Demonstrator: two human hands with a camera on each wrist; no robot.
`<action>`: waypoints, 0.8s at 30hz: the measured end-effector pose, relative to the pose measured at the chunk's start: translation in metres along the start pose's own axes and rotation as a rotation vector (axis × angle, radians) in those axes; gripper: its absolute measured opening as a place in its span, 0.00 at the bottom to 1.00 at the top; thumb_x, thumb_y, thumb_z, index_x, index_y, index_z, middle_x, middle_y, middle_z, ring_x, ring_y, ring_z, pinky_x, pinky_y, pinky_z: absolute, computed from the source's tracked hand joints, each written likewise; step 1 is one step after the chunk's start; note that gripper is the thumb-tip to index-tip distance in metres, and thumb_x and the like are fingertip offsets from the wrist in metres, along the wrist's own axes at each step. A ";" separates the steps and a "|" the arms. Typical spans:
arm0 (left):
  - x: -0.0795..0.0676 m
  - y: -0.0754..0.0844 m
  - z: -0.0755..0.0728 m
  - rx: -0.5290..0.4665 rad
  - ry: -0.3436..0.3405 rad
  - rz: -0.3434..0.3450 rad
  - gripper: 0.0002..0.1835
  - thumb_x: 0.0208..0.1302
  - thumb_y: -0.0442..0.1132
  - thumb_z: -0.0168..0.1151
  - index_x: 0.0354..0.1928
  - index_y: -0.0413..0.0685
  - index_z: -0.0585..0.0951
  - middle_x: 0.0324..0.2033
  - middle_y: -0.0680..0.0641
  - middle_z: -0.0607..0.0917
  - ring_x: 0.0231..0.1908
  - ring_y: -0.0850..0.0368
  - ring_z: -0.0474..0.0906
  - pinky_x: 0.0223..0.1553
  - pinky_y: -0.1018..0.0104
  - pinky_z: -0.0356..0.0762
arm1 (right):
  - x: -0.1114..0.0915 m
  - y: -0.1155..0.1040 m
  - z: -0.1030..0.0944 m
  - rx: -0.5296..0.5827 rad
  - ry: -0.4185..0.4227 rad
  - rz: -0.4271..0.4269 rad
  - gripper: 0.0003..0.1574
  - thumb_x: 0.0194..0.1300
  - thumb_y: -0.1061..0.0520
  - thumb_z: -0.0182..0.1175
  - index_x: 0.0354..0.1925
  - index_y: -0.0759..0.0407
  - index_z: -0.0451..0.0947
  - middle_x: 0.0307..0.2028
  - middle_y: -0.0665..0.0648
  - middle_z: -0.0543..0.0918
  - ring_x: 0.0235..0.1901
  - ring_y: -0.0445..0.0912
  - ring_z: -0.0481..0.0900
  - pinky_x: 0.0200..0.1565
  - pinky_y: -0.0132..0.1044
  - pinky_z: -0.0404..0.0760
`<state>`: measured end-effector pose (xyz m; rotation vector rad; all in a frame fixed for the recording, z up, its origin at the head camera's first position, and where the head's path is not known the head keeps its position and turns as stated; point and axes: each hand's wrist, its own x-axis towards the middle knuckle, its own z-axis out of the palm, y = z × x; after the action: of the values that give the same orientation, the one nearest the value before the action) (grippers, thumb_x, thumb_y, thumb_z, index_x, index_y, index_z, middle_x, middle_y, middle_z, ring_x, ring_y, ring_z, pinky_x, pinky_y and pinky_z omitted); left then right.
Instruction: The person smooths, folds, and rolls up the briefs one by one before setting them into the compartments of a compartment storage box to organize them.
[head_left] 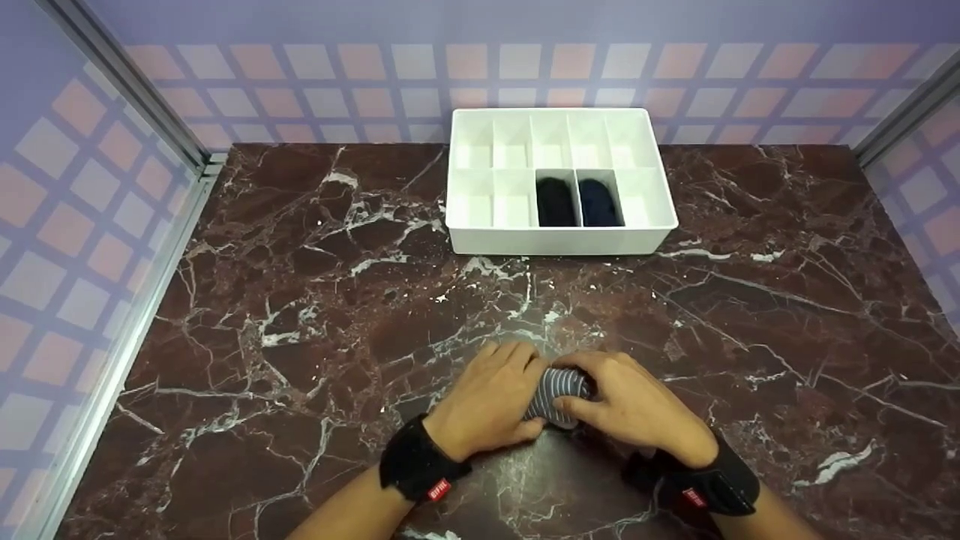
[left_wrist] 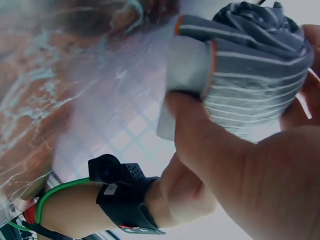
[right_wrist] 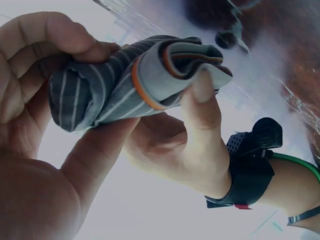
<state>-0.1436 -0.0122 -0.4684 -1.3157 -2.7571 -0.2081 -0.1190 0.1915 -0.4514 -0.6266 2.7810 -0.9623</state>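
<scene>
A rolled bundle of grey socks with white stripes is held between both hands, low over the near middle of the table. My left hand grips one end of the roll. Its thumb presses on the pale, orange-edged cuff in the right wrist view. Around the other end curl the fingers and thumb of my right hand. In the left wrist view the striped socks show a bunched end at the top. The palms hide parts of the roll.
A white divided box stands at the back of the dark marbled table, near the tiled wall. Two front compartments hold a black rolled bundle and a navy one. A metal-edged panel borders the left side.
</scene>
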 end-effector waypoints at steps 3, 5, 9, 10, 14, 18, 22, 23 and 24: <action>0.000 0.003 0.000 0.038 -0.001 0.002 0.38 0.45 0.63 0.63 0.53 0.43 0.73 0.42 0.48 0.75 0.43 0.53 0.71 0.50 0.58 0.68 | 0.000 -0.003 0.002 0.015 0.013 0.024 0.27 0.52 0.45 0.66 0.50 0.51 0.75 0.35 0.47 0.81 0.28 0.35 0.75 0.28 0.30 0.76; 0.000 0.004 0.001 0.059 0.000 0.001 0.37 0.44 0.62 0.62 0.52 0.43 0.74 0.41 0.48 0.77 0.42 0.53 0.72 0.50 0.58 0.68 | 0.000 -0.004 0.003 0.021 0.023 0.024 0.27 0.52 0.45 0.66 0.49 0.50 0.74 0.33 0.47 0.81 0.27 0.35 0.75 0.26 0.29 0.76; -0.001 0.005 0.001 0.049 0.021 -0.006 0.37 0.45 0.61 0.62 0.53 0.42 0.73 0.40 0.48 0.79 0.40 0.53 0.75 0.48 0.58 0.70 | 0.000 -0.004 0.006 0.047 0.053 0.016 0.25 0.56 0.42 0.63 0.49 0.50 0.73 0.32 0.46 0.80 0.26 0.35 0.75 0.25 0.28 0.76; -0.002 0.005 0.001 0.034 0.031 -0.008 0.37 0.45 0.61 0.62 0.53 0.42 0.73 0.40 0.47 0.80 0.40 0.54 0.76 0.47 0.59 0.71 | 0.000 -0.004 0.006 0.054 0.060 0.011 0.25 0.56 0.41 0.62 0.49 0.50 0.73 0.33 0.46 0.80 0.26 0.35 0.75 0.25 0.28 0.76; -0.002 0.004 0.001 -0.079 0.082 -0.021 0.39 0.43 0.60 0.67 0.53 0.41 0.72 0.40 0.47 0.82 0.38 0.55 0.78 0.43 0.62 0.73 | 0.000 -0.003 0.007 0.089 0.069 -0.002 0.33 0.53 0.36 0.63 0.51 0.51 0.71 0.37 0.45 0.79 0.30 0.35 0.76 0.29 0.29 0.77; -0.002 0.003 0.001 -0.195 0.131 -0.051 0.42 0.41 0.61 0.69 0.55 0.41 0.70 0.42 0.47 0.82 0.39 0.57 0.79 0.41 0.65 0.73 | -0.001 -0.003 0.005 0.103 0.067 -0.021 0.49 0.42 0.32 0.68 0.57 0.54 0.67 0.45 0.48 0.78 0.39 0.37 0.77 0.39 0.34 0.78; 0.000 0.003 0.001 -0.321 0.167 -0.101 0.41 0.44 0.54 0.69 0.58 0.40 0.67 0.39 0.48 0.82 0.34 0.60 0.79 0.38 0.70 0.75 | -0.001 -0.002 0.004 0.111 0.068 -0.042 0.61 0.34 0.33 0.72 0.62 0.58 0.62 0.52 0.53 0.76 0.47 0.43 0.75 0.49 0.43 0.76; 0.000 0.003 0.001 -0.366 0.171 -0.116 0.41 0.43 0.51 0.69 0.59 0.40 0.66 0.38 0.48 0.82 0.32 0.60 0.79 0.36 0.71 0.76 | -0.001 -0.002 0.004 0.122 0.067 -0.046 0.62 0.33 0.34 0.73 0.62 0.58 0.61 0.53 0.54 0.75 0.49 0.44 0.75 0.51 0.44 0.74; 0.000 0.003 0.001 -0.408 0.171 -0.131 0.42 0.43 0.49 0.69 0.59 0.39 0.64 0.37 0.48 0.82 0.30 0.61 0.78 0.34 0.73 0.76 | -0.001 -0.002 0.004 0.136 0.066 -0.049 0.63 0.32 0.36 0.74 0.63 0.58 0.60 0.53 0.54 0.75 0.49 0.45 0.74 0.52 0.46 0.74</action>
<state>-0.1415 -0.0101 -0.4686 -1.1197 -2.7444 -0.8887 -0.1166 0.1887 -0.4532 -0.6574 2.7381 -1.1920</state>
